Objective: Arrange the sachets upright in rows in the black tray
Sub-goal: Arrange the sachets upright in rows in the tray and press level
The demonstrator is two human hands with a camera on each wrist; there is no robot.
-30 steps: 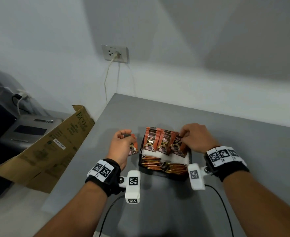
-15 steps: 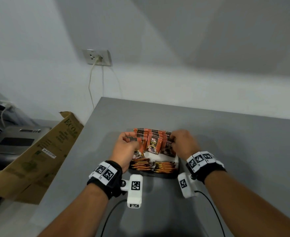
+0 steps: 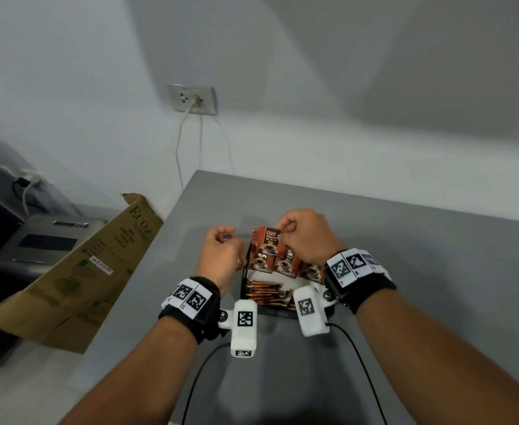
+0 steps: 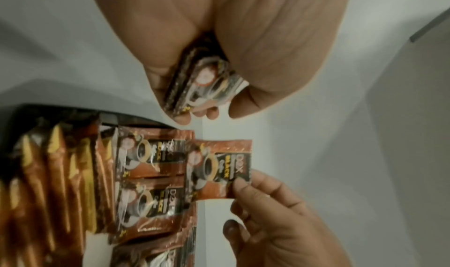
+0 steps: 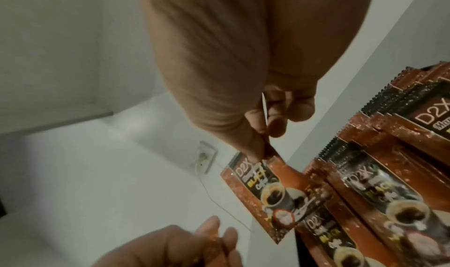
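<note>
Sachet transfer noted: right hand (image 3: 305, 237), which half a second ago rested low on the standing row, now pinches one glossy brown coffee sachet (image 3: 269, 240) by its top edge, fingers (image 5: 255, 142) clamped on the seal, sachet raised above the back row of the black rectangular tray (image 3: 243, 282). Left hand (image 3: 221, 257) has drawn back just left of the tray, fingers curled round a small stack of spare sachets (image 4: 204, 78). Judgement: one more piece about to be slotted upright; row incomplete.
</note>
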